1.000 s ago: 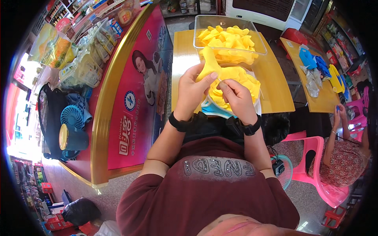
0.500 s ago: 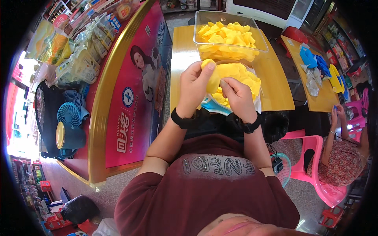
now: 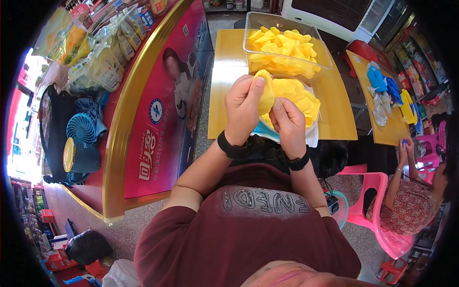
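My left hand [image 3: 243,107] pinches a soft, rounded yellow piece [image 3: 265,98] between thumb and fingers and holds it up. The piece looks like cloth or foam; which I cannot tell. At its lower right edge the closed fingertips of my right hand [image 3: 288,123] grip it too. Right behind my hands sits a round bowl or basin heaped with similar yellow pieces [image 3: 297,98], its near side partly hidden by my hands. Farther back, a clear plastic bin [image 3: 313,53] holds many more of them.
A wooden table [image 3: 342,107] carries the bowl and bin. To the left stands a pink counter [image 3: 143,138] with gold edging, packages and a blue fan [image 3: 81,128]. At right, a person [image 3: 406,205] sits on a pink chair [image 3: 375,191] beside another table [image 3: 368,91] with blue and yellow pieces.
The view has shifted slightly. Both hands still grip the yellow piece, which is now turned more upright. My right hand's fingers have moved a little along its lower edge.
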